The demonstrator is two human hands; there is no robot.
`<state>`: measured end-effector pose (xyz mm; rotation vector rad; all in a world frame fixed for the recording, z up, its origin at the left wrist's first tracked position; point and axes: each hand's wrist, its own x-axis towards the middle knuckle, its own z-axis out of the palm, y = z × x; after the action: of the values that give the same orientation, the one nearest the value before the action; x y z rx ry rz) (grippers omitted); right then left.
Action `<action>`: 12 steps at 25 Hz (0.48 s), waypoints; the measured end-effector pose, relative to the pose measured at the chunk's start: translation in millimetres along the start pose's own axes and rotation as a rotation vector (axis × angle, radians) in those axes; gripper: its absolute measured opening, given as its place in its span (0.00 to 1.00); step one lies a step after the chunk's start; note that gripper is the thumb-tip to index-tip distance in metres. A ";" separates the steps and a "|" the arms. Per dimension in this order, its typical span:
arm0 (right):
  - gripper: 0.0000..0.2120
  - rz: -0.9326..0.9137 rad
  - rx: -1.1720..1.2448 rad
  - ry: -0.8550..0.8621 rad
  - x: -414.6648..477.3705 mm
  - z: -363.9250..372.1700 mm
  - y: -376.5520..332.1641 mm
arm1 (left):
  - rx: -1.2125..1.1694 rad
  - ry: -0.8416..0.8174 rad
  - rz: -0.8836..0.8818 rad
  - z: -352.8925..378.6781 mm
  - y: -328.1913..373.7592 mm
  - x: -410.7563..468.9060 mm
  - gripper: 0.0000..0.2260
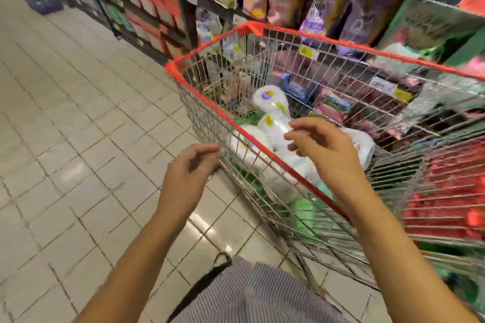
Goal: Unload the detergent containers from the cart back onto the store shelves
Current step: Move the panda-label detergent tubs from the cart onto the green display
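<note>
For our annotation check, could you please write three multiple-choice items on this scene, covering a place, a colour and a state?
1. Where is the right hand? A) over the cart B) on a shelf C) touching the floor
2. What colour is the cart's rim? A) blue B) red C) yellow
3. What do the hands hold? A) a pouch each B) one bottle C) nothing

Answers: 1 A, it hovers above the white containers in the basket; 2 B, the edging is red; 3 C, the left hand and the right show loosely curled, empty fingers.
</note>
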<state>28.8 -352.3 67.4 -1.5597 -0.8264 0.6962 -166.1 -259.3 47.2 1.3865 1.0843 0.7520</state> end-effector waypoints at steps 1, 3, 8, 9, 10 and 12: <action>0.11 -0.004 -0.022 0.076 14.3 -10.3 -0.4 | 0.012 -0.077 0.028 8.0 10.8 22.6 0.07; 0.11 -0.023 -0.110 0.230 42.9 -34.6 5.3 | 0.054 -0.237 0.089 31.0 29.0 69.0 0.06; 0.10 0.138 -0.332 0.483 90.1 -107.2 61.9 | 0.191 -0.592 0.213 128.1 40.3 157.5 0.07; 0.08 0.179 -0.364 0.538 98.1 -119.9 78.4 | 0.234 -0.651 0.220 153.8 34.5 171.5 0.07; 0.08 0.226 -0.397 0.578 105.9 -129.0 94.7 | 0.283 -0.690 0.211 177.6 26.8 183.2 0.07; 0.08 0.359 -0.417 0.567 116.9 -143.5 127.4 | 0.387 -0.759 0.136 224.2 8.3 199.7 0.07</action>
<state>228.0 -346.7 -36.4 -2.1762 -0.2717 0.2988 113.1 -161.4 -4.4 1.8723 0.5419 0.0587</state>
